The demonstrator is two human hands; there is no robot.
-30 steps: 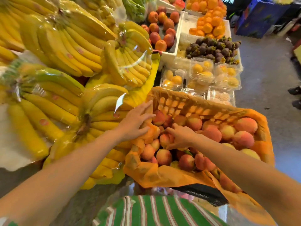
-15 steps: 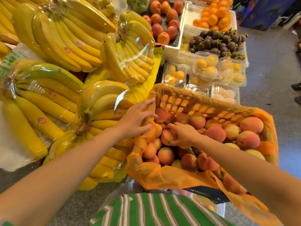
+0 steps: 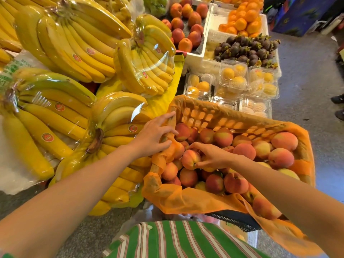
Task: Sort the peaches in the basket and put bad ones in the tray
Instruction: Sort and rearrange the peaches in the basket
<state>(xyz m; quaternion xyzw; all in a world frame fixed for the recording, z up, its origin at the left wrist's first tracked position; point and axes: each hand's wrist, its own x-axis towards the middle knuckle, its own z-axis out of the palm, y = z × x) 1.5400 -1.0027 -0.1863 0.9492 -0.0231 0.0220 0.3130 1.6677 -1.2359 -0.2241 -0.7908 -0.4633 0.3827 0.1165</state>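
A basket (image 3: 219, 118) lined with an orange plastic bag (image 3: 186, 200) holds several peaches (image 3: 242, 151) piled to its rim. My left hand (image 3: 154, 135) grips the bunched bag at the basket's left rim, fingers curled over the edge. My right hand (image 3: 210, 155) reaches in from the right and holds one red-orange peach (image 3: 190, 159) near the left side of the pile, thumb under it and fingers over the top. A tray for bad peaches does not show clearly.
Wrapped banana bunches (image 3: 78, 53) fill the table to the left. Behind the basket stand clear boxes of yellow fruit (image 3: 232, 77), mangosteens (image 3: 247, 49), oranges (image 3: 243, 21) and a white crate of peaches (image 3: 186, 25). Grey floor (image 3: 307, 71) lies to the right.
My right hand has closed round one peach and drawn it slightly up from the pile. My left hand keeps its hold on the bag at the rim.
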